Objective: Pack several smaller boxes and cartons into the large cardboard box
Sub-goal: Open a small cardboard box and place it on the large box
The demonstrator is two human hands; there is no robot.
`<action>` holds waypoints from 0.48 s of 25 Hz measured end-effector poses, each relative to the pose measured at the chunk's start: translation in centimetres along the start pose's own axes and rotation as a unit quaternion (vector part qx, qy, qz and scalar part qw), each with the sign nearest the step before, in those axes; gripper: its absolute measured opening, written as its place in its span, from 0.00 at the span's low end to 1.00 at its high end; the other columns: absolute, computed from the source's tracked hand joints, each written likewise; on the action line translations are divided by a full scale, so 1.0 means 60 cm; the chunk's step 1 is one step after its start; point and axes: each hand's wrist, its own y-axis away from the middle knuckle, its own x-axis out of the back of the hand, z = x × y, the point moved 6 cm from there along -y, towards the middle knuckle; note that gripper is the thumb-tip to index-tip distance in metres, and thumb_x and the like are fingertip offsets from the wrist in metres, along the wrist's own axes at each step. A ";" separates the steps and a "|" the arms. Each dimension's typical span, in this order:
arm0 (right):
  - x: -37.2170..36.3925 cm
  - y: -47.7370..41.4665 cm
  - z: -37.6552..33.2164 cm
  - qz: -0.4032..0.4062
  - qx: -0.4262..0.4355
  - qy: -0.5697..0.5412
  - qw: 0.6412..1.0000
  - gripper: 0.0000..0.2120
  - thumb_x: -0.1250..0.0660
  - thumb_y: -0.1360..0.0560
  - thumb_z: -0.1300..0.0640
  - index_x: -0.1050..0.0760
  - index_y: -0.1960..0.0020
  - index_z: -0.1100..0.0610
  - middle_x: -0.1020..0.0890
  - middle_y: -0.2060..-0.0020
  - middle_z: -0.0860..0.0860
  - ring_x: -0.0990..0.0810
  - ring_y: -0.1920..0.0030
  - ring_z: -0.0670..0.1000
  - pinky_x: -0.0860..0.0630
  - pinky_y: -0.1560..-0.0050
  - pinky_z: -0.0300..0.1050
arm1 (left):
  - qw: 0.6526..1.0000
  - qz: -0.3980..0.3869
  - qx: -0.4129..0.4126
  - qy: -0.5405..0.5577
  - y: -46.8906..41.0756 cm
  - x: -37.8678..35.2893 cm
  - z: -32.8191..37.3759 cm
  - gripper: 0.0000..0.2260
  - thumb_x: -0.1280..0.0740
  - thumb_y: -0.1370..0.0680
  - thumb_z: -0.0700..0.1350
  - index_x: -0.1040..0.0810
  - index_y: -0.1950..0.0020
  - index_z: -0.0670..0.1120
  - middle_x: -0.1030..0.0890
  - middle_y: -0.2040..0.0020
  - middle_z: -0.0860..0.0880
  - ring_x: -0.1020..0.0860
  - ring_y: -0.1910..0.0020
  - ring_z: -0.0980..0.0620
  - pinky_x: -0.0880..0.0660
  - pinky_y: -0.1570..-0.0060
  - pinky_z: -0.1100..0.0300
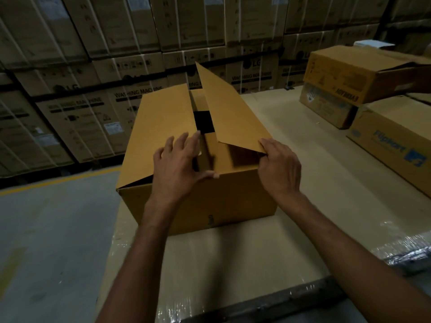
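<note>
Pressing left flap [161, 122] down with left hand [177, 164], fingers spread flat, thumb out along near rim. Pinching near corner of raised right flap [228, 108] with right hand [279, 169], fingers curled. Large cardboard box [210, 201] directly beneath both sets of fingers, on wrapped surface [233, 264]. Smaller cartons [349, 73] stacked well beyond right fingertips.

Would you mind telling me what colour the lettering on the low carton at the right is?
Blue, printed on the brown carton; the head view shows it.

Stacked cartons [137, 92] read LG WASHING MACHINE; right box [388, 143] reads Flipkart.
</note>
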 end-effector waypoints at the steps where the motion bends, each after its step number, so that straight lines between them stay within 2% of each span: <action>1: -0.008 -0.002 -0.004 -0.026 -0.004 0.001 1.000 0.23 0.33 0.23 0.63 0.24 0.28 0.57 0.19 0.34 0.56 0.20 0.37 0.58 0.24 0.37 0.55 | 0.999 -0.051 0.006 0.003 0.005 -0.016 -0.018 0.45 0.33 0.28 0.71 0.47 0.17 0.55 0.43 0.17 0.47 0.45 0.19 0.40 0.43 0.24 0.37; 3: -0.016 -0.017 -0.016 -0.075 0.007 -0.003 0.997 0.27 0.33 0.23 0.62 0.29 0.24 0.56 0.22 0.30 0.56 0.24 0.32 0.58 0.27 0.32 0.57 | 0.997 -0.081 0.010 0.007 0.007 -0.028 -0.044 0.42 0.38 0.24 0.70 0.50 0.16 0.55 0.45 0.16 0.47 0.45 0.19 0.40 0.44 0.24 0.36; 5: -0.020 -0.044 -0.025 -0.116 0.023 -0.002 0.993 0.31 0.33 0.24 0.62 0.32 0.21 0.53 0.24 0.28 0.54 0.24 0.33 0.57 0.26 0.32 0.55 | 0.997 -0.068 0.018 0.004 0.001 -0.016 -0.059 0.35 0.37 0.18 0.60 0.49 0.16 0.55 0.42 0.17 0.48 0.41 0.20 0.42 0.41 0.24 0.37; 8: -0.014 -0.062 -0.044 -0.134 0.071 0.006 0.988 0.33 0.34 0.22 0.65 0.35 0.19 0.51 0.23 0.30 0.52 0.21 0.40 0.55 0.23 0.43 0.49 | 0.998 0.021 0.042 -0.032 0.003 0.028 -0.074 0.30 0.35 0.18 0.41 0.41 0.17 0.52 0.32 0.21 0.46 0.28 0.28 0.41 0.27 0.34 0.42; 10: 0.005 -0.060 -0.051 -0.098 0.087 -0.016 0.991 0.33 0.35 0.22 0.68 0.34 0.20 0.53 0.21 0.31 0.55 0.19 0.41 0.57 0.21 0.44 0.51 | 0.993 0.109 0.054 -0.004 0.021 0.068 -0.071 0.28 0.36 0.19 0.37 0.35 0.19 0.51 0.23 0.28 0.42 0.20 0.39 0.39 0.22 0.45 0.45; 12: 0.038 -0.046 -0.053 -0.039 0.108 -0.042 0.992 0.32 0.33 0.25 0.70 0.31 0.22 0.55 0.20 0.33 0.57 0.18 0.38 0.58 0.20 0.43 0.53 | 0.981 0.187 0.057 0.019 0.055 0.102 -0.051 0.27 0.35 0.19 0.36 0.31 0.21 0.51 0.18 0.36 0.40 0.17 0.48 0.39 0.20 0.51 0.46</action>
